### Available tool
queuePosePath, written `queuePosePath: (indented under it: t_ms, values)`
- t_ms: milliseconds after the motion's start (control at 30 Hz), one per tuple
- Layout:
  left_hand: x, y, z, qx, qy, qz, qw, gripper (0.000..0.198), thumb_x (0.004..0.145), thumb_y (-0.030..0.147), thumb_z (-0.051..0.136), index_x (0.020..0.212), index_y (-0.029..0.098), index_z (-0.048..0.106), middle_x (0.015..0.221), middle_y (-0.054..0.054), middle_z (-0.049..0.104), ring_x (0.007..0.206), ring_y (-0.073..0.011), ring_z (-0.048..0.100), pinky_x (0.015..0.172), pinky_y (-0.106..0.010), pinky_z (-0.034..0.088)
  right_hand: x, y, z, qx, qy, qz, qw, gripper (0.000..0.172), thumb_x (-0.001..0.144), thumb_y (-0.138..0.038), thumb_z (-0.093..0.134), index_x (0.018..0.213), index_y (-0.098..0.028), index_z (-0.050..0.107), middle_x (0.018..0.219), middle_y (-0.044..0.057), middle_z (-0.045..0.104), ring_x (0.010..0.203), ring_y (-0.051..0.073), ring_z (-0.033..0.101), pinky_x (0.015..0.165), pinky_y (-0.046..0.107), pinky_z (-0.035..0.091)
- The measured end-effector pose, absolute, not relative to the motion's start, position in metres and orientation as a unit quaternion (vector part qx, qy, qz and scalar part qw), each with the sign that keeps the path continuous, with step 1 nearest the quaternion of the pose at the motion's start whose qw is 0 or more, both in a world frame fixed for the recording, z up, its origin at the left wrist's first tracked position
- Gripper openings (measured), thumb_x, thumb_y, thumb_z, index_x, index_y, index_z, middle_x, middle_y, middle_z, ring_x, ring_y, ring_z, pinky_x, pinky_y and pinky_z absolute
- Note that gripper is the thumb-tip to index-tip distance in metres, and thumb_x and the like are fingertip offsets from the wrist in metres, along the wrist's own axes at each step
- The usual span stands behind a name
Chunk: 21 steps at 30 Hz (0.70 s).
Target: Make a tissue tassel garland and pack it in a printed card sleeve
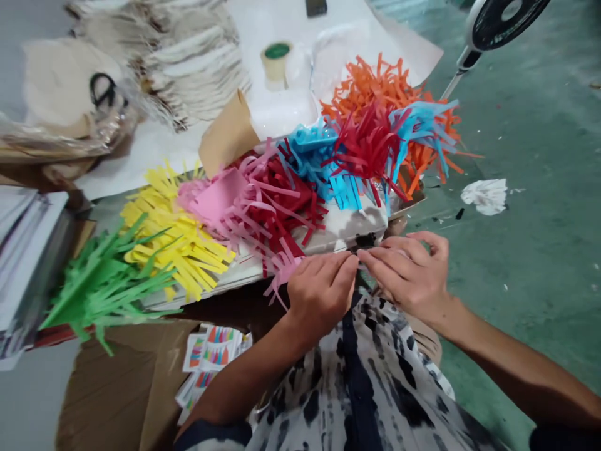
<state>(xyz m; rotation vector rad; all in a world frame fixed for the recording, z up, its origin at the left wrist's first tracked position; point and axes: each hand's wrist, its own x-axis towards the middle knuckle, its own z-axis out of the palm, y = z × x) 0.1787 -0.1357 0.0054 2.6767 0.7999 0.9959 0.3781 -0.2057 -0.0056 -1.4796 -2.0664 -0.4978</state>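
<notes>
My left hand (322, 291) and my right hand (408, 269) meet fingertip to fingertip at the front edge of a white board (342, 228), just above my lap. Both pinch something small that I cannot make out. Piles of fringed paper strips lie on the board right behind the hands: pink (225, 197), dark red (282, 200), blue (323, 166), orange (375, 84), yellow (173, 232) and green (106, 282). The pink strips hang closest to my left hand.
A tape roll (276, 61) and white sheets lie at the back. Pale fabric bundles (188, 56) and scissors (102, 89) lie back left. Printed cards (211, 351) rest on brown cardboard (126, 388) below. A crumpled paper (486, 195) and a fan (498, 22) stand on the green floor at right.
</notes>
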Motion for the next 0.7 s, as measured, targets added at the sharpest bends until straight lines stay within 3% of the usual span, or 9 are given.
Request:
queuePosePath:
  t_ms: [100, 200, 267, 367, 467, 567, 633, 700]
  values:
    - [0.183, -0.137, 0.022, 0.801, 0.357, 0.327, 0.353, 0.013, 0.098, 0.027, 0.072, 0.107, 0.022, 0.079, 0.103, -0.005, 0.085, 0.089, -0.02, 0.08, 0.08, -0.031, 0.057, 0.385, -0.208, 0.01, -0.544, -0.746, -0.234, 0.306, 0.025, 0.097, -0.018, 0.075, 0.118, -0.031, 0.075, 0.101, -0.003, 0.084, 0.096, 0.022, 0.073, 0.09, 0.045, 0.044]
    - [0.184, -0.133, 0.03, 0.603, 0.389, 0.251, 0.65, 0.023, 0.091, 0.039, 0.081, 0.103, 0.02, 0.082, 0.094, -0.006, 0.084, 0.082, -0.0187, 0.078, 0.074, -0.028, 0.058, 0.39, -0.213, 0.021, -0.552, -0.73, -0.238, 0.325, 0.03, 0.093, -0.021, 0.08, 0.119, -0.036, 0.076, 0.093, -0.004, 0.083, 0.089, 0.021, 0.072, 0.092, 0.046, 0.044]
    - [0.184, -0.13, 0.029, 0.506, 0.372, 0.194, 0.754, 0.028, 0.083, 0.042, 0.088, 0.096, 0.017, 0.084, 0.085, -0.006, 0.083, 0.073, -0.0168, 0.075, 0.071, -0.027, 0.057, 0.39, -0.217, 0.024, -0.563, -0.725, -0.212, 0.336, 0.032, 0.094, -0.023, 0.081, 0.122, -0.037, 0.076, 0.09, -0.004, 0.082, 0.089, 0.021, 0.071, 0.093, 0.047, 0.044]
    - [0.184, -0.128, 0.022, 0.441, 0.357, 0.156, 0.808, 0.029, 0.074, 0.04, 0.095, 0.088, 0.017, 0.085, 0.077, -0.004, 0.079, 0.065, -0.013, 0.068, 0.066, -0.024, 0.053, 0.386, -0.219, 0.024, -0.582, -0.707, -0.126, 0.381, 0.024, 0.097, -0.026, 0.077, 0.118, -0.035, 0.078, 0.095, -0.002, 0.082, 0.095, 0.023, 0.072, 0.092, 0.047, 0.048]
    - [0.188, -0.128, 0.016, 0.426, 0.352, 0.169, 0.816, 0.029, 0.072, 0.041, 0.096, 0.082, 0.017, 0.085, 0.073, -0.004, 0.076, 0.062, -0.0117, 0.063, 0.062, -0.023, 0.049, 0.378, -0.213, 0.022, -0.608, -0.642, 0.039, 0.466, 0.014, 0.097, -0.027, 0.075, 0.106, -0.036, 0.081, 0.095, -0.001, 0.082, 0.095, 0.023, 0.072, 0.09, 0.046, 0.053]
    - [0.193, -0.125, 0.013, 0.463, 0.34, 0.23, 0.786, 0.026, 0.071, 0.041, 0.096, 0.076, 0.019, 0.084, 0.084, -0.004, 0.076, 0.076, -0.0142, 0.066, 0.076, -0.026, 0.053, 0.368, -0.203, 0.019, -0.6, -0.554, 0.2, 0.542, 0.007, 0.095, -0.03, 0.077, 0.098, -0.034, 0.082, 0.091, -0.001, 0.081, 0.087, 0.021, 0.072, 0.084, 0.043, 0.057]
    - [0.196, -0.121, 0.013, 0.482, 0.33, 0.268, 0.766, 0.025, 0.07, 0.04, 0.097, 0.073, 0.02, 0.083, 0.095, -0.005, 0.077, 0.092, -0.0177, 0.069, 0.089, -0.029, 0.054, 0.362, -0.197, 0.016, -0.59, -0.505, 0.264, 0.573, 0.003, 0.093, -0.032, 0.08, 0.094, -0.032, 0.083, 0.09, -0.001, 0.081, 0.085, 0.021, 0.073, 0.081, 0.04, 0.058]
    - [0.197, -0.119, 0.012, 0.475, 0.326, 0.276, 0.769, 0.024, 0.071, 0.04, 0.097, 0.074, 0.02, 0.083, 0.096, -0.005, 0.078, 0.095, -0.019, 0.07, 0.09, -0.031, 0.054, 0.359, -0.193, 0.016, -0.581, -0.476, 0.298, 0.589, 0.003, 0.092, -0.034, 0.081, 0.092, -0.031, 0.083, 0.09, -0.001, 0.081, 0.084, 0.02, 0.072, 0.08, 0.038, 0.057]
